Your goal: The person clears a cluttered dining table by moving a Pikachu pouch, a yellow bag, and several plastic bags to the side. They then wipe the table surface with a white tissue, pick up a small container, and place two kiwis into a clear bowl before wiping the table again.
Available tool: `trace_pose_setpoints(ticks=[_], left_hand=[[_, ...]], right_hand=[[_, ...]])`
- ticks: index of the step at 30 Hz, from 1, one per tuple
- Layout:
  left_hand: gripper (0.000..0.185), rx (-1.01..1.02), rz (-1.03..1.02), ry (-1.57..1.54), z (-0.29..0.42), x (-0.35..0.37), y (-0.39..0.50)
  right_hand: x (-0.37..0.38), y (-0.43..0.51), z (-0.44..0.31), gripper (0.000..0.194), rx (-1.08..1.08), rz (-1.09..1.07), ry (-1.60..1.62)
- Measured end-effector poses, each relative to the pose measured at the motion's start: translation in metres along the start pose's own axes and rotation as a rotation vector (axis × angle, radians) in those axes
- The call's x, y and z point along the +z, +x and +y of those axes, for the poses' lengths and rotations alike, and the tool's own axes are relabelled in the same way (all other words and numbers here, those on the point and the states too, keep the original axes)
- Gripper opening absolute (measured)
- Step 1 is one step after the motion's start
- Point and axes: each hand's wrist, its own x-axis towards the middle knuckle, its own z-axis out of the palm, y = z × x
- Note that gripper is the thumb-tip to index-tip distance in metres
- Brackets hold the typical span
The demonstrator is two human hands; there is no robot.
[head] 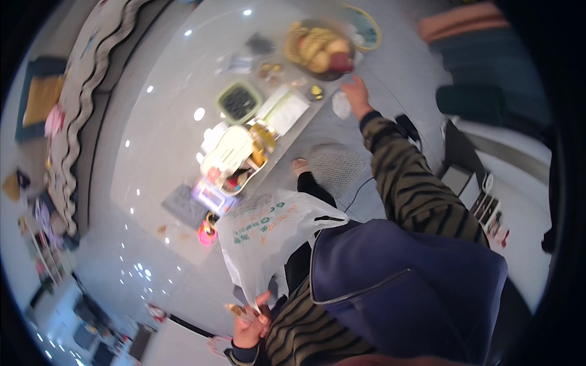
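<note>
My left hand (249,325) is closed around the gathered handle of a white translucent plastic bag (265,228) with printed writing. A small brownish item in clear wrap (239,312) is also between its fingers. The bag spreads between that hand and my lap. My right hand (358,95) is stretched out past the table's edge, near a dark bowl of fruit (319,48). A crumpled white thing (341,105) lies against or just behind the right palm; whether the fingers hold it is hidden by blur.
On the grey table (160,151) stand a green tub of dark fruit (239,101), a cream organiser basket (229,153), papers (286,110) and a pink toy-like item (207,233). A yellow-rimmed bin (366,27) stands beyond the bowl. A grey mat (339,169) and a cable lie on the floor.
</note>
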Motion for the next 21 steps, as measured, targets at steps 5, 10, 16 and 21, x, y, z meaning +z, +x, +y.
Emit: trace_pose_setpoints(ticks=[5, 10, 16, 21], left_hand=[[0.058, 0.101, 0.076, -0.083, -0.024, -0.02, -0.059], [0.061, 0.272, 0.12, -0.283, -0.075, -0.067, -0.136], [0.067, 0.515, 0.107, -0.365, -0.143, -0.15, -0.247], [0.064, 0.644, 0.229, -0.327, -0.193, -0.213, -0.352]], right_hand=[[-0.033, -0.177, -0.063, 0.019, 0.057, -0.615, 0.231], [-0.053, -0.381, -0.185, 0.032, 0.117, -1.272, 0.215], [-0.023, -0.575, -0.281, 0.038, -0.175, -1.754, -0.059], [0.027, -0.738, -0.312, 0.054, -0.777, -1.939, -0.487]])
